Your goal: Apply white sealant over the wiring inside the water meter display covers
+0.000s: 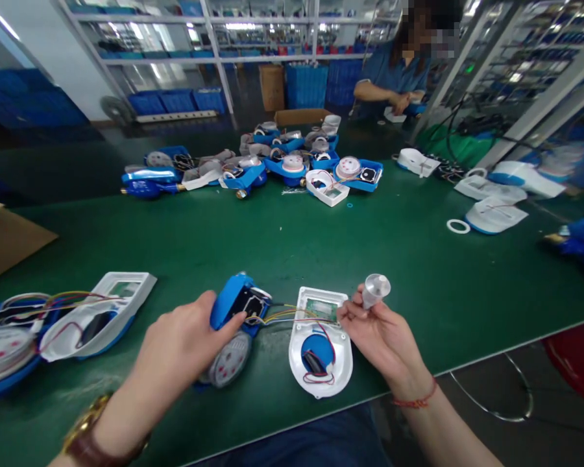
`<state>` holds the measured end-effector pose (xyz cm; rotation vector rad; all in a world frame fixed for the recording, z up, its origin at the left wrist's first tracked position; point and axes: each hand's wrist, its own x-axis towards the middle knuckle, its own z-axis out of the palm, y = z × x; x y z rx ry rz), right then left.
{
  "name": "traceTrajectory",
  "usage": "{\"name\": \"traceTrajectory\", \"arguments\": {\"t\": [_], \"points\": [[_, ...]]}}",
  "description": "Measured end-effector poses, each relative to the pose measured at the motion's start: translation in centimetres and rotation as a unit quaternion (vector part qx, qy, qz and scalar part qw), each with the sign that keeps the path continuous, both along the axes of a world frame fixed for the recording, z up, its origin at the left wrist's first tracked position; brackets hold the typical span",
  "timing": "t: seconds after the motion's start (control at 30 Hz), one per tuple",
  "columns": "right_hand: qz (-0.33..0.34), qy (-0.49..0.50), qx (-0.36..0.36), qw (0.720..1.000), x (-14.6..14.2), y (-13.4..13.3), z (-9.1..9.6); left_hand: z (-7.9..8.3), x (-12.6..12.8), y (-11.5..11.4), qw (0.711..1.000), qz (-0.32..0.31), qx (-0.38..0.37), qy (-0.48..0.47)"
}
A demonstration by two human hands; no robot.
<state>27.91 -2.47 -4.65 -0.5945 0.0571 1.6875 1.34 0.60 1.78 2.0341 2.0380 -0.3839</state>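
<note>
My left hand (189, 337) is closed round a blue water meter (231, 301), tilted on the table, with a black module in its housing and a round clear dial (231, 360) below. Thin coloured wires (279, 316) run from it to a white meter cover (296, 363). That cover lies inside-up, showing a green circuit board (321, 310), a blue round recess and a black part with red and black leads. Between the fingers of my right hand (382, 331) is a clear cone-shaped piece (376, 290), wide end up. Those fingers are beside the cover's right edge, perhaps touching it.
Another wired meter (7, 350) and its white cover (109, 311) lie at left, near a cardboard box (14, 240). Several meters (292, 165) are heaped at the back. White covers (496, 214) and a white ring (458, 226) are at right. A person (394, 78) works across the table.
</note>
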Motion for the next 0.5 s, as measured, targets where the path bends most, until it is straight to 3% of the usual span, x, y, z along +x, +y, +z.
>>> {"name": "traceTrajectory", "arguments": {"t": [0.17,0.23,0.3,0.37,0.43,0.5], "points": [[0.070,0.027,0.004,0.997,-3.5,2.4,-0.3,0.8,-2.6,-2.8,0.986,0.156,-0.034,0.040],[0.091,0.034,0.004,0.995,-4.4,3.1,-0.1,1.0,-2.7,-3.4,0.987,0.156,0.031,0.038],[0.103,0.037,0.002,0.994,-4.7,3.4,0.3,1.0,-2.0,-3.8,0.987,0.067,0.148,-0.007],[0.105,0.038,-0.003,0.994,-4.5,3.2,0.7,0.7,-0.5,-4.0,0.970,-0.102,0.193,-0.108],[0.099,0.039,-0.008,0.994,-4.1,2.6,1.0,0.1,1.6,-4.1,0.935,-0.258,0.120,-0.214],[0.091,0.038,-0.013,0.995,-3.8,1.7,1.2,-0.7,3.4,-3.9,0.896,-0.347,0.041,-0.276]]}}
